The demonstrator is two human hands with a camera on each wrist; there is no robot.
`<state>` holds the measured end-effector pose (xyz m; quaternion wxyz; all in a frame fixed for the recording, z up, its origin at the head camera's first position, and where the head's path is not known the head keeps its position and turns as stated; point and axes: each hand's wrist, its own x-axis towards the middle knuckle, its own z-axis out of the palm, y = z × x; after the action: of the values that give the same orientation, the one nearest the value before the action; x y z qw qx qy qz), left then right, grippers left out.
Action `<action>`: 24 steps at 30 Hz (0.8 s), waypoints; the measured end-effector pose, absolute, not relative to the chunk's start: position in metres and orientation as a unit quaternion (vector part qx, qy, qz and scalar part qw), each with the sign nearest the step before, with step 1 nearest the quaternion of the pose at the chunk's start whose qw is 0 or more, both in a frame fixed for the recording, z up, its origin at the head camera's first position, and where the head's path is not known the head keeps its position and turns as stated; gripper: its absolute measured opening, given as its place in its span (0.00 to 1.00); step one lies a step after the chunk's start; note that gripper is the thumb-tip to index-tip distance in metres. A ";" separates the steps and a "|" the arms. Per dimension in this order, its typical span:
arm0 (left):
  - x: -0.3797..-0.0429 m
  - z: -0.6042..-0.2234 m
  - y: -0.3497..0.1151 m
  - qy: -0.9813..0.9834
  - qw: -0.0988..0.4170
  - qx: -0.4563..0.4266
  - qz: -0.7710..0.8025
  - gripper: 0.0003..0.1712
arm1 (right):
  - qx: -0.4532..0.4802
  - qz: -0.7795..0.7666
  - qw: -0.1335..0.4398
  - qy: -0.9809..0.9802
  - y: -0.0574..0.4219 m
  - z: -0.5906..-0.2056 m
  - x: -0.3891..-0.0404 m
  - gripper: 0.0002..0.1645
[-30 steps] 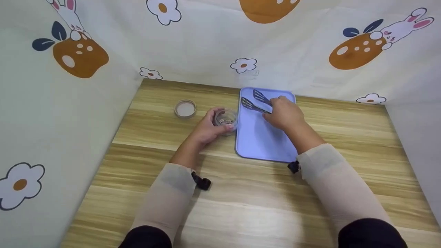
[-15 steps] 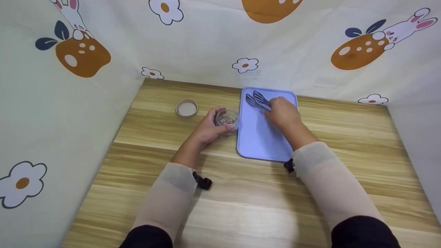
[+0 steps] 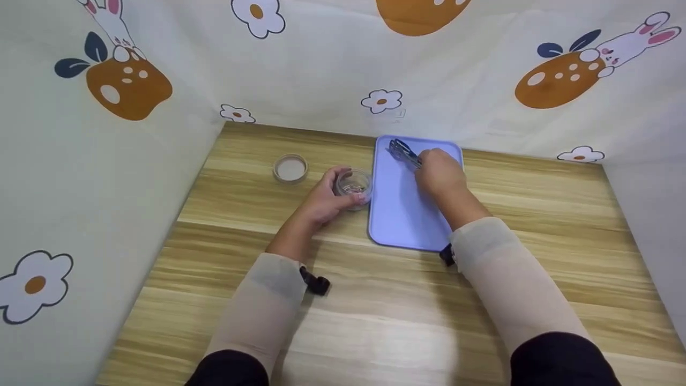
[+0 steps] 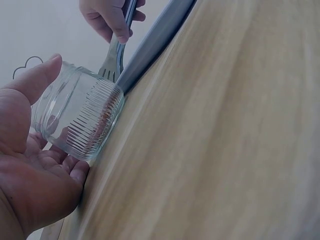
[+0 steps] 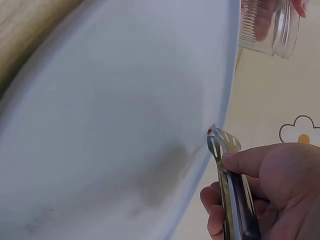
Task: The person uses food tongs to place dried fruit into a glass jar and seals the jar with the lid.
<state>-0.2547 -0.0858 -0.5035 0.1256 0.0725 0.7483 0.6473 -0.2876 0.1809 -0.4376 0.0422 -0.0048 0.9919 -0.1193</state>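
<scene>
In the head view, my left hand (image 3: 320, 205) holds a clear glass jar (image 3: 354, 183) upright on the table, beside the tray's left edge. Small bits lie at the jar's bottom; ribbed glass shows in the left wrist view, with thumb and fingers round the jar (image 4: 82, 112). My right hand (image 3: 440, 170) grips slotted metal tongs (image 3: 402, 152) over the far left part of the blue tray (image 3: 407, 214). The tongs' (image 5: 231, 195) ends are nearly together. At their tips in the right wrist view is a small reddish bit (image 5: 210, 130); whether it is pinched, I cannot tell.
A round lid (image 3: 290, 169) lies on the wooden table (image 3: 364, 316) to the left of the jar. A patterned cloth (image 3: 321, 59) hangs behind the table, and a pale wall covering (image 3: 107, 187) rises at the left side.
The tongs' spread ends have come together over the tray's far left part, and my right hand has shifted slightly left. My left hand keeps holding the jar in place.
</scene>
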 end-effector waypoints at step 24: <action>-0.255 -0.503 -0.086 0.754 0.131 0.069 0.640 0.49 | -0.015 -0.140 -0.002 0.990 0.186 -0.446 -0.281 0.15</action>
<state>-0.2548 -0.0857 -0.5034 0.1308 0.0690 0.7540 0.6400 -0.2813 0.1861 -0.4456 -0.0021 -0.0151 0.9900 -0.1401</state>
